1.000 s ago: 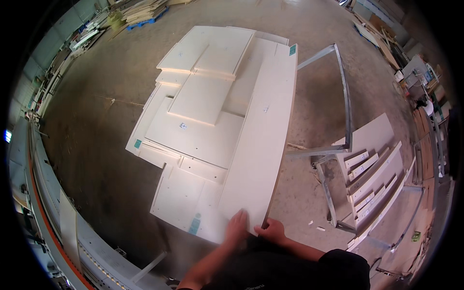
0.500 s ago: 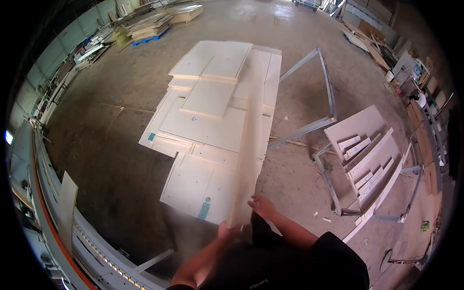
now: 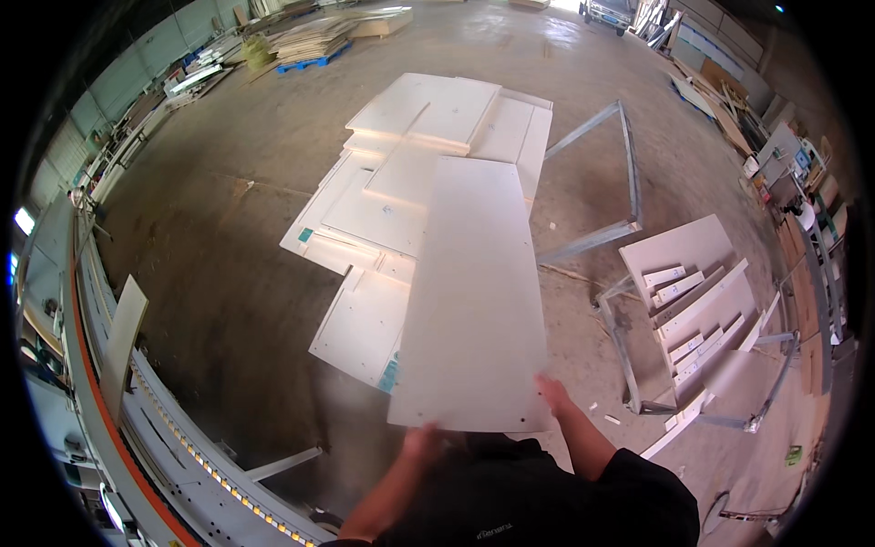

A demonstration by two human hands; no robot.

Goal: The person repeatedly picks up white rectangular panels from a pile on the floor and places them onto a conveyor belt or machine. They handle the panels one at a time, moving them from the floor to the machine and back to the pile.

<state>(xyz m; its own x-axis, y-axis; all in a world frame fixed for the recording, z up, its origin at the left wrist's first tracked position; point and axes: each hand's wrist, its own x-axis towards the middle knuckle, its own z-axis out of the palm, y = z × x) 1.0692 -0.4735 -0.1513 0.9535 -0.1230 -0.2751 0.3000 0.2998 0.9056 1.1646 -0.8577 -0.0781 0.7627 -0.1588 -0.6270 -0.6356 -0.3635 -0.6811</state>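
Note:
A long white board [image 3: 474, 301] with small drilled holes at its corners lies flat in front of me, held in both hands. My left hand [image 3: 422, 444], a little blurred, is closed on its near edge, close to the left corner. My right hand [image 3: 554, 397] grips the right edge near the other corner, fingers partly hidden by the board. Beneath and beyond it, a stack of white panels [image 3: 360, 324] of differing sizes is partly covered by the held board.
A metal frame [image 3: 629, 173] stands right of the stack. Further right, a rack carries a panel [image 3: 688, 246] and several narrow strips [image 3: 693, 284]. A long machine with an orange edge [image 3: 87, 365] runs along the left, a board [image 3: 123, 342] leaning there. Sheets sit on a blue pallet [image 3: 314, 61].
The board, seen nearly edge-on before, has turned so its broad face shows. My right hand has moved right with its edge; my left stays near the near end.

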